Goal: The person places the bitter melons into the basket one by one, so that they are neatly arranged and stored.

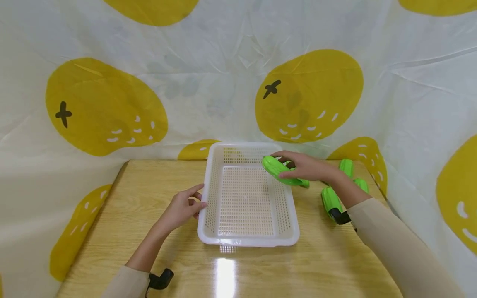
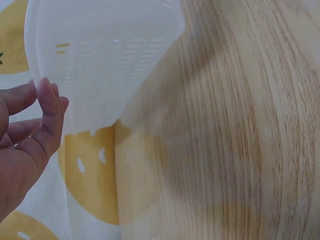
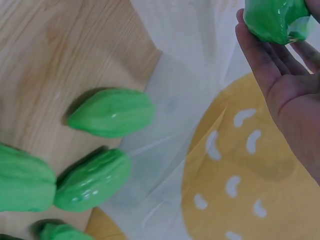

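A white plastic basket (image 1: 247, 241) with slotted walls and floor stands on the wooden table. At its left rim is my left hand (image 1: 183, 209), its thumb and fingers pinching the edge; the left wrist view shows these fingertips (image 2: 44, 86) right at the rim. Over the basket's right rim, my right hand (image 1: 303, 166) holds a green ridged gourd (image 1: 275, 166), thumb on the near side and fingers on the far side. The right wrist view has this gourd (image 3: 275, 20) at the top, partly cut off by the frame edge.
Several similar green gourds (image 3: 112, 112) lie on the right of the table (image 1: 149, 186), partly hidden by my right forearm in the head view. A white cloth (image 1: 216, 95) with large yellow fruit prints hangs behind and beside the table.
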`<state>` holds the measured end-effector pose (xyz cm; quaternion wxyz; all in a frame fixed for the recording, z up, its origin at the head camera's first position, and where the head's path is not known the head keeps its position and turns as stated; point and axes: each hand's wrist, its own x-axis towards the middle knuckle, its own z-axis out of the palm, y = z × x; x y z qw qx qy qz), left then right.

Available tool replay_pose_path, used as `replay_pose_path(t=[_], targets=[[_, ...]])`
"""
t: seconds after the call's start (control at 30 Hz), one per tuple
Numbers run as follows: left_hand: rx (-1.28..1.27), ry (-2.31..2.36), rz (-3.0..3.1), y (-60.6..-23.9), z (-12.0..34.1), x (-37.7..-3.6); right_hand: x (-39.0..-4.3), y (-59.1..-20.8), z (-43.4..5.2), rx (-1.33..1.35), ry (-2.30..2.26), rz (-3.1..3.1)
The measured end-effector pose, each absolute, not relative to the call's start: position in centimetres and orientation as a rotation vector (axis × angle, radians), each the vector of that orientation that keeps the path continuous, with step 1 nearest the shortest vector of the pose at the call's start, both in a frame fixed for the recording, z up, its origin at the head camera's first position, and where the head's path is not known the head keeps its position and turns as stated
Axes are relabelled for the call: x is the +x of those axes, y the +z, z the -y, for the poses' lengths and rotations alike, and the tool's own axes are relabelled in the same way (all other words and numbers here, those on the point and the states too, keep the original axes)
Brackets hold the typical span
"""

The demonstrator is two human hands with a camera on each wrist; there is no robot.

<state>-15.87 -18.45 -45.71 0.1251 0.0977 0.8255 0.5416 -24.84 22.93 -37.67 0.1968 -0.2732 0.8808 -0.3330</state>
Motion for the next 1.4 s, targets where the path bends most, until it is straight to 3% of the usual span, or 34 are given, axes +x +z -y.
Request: replay_pose_path(t=[0.83, 1.4], targets=[[0.271, 1.575, -2.409, -45.6, 18.4, -16.0, -26.2, -38.0, -13.2, -1.010, -0.492, -2.188], [0.250, 1.566, -2.413, -45.6, 18.3, -16.2, -25.2, -42.3, -7.1, -1.009, -0.245, -2.033]])
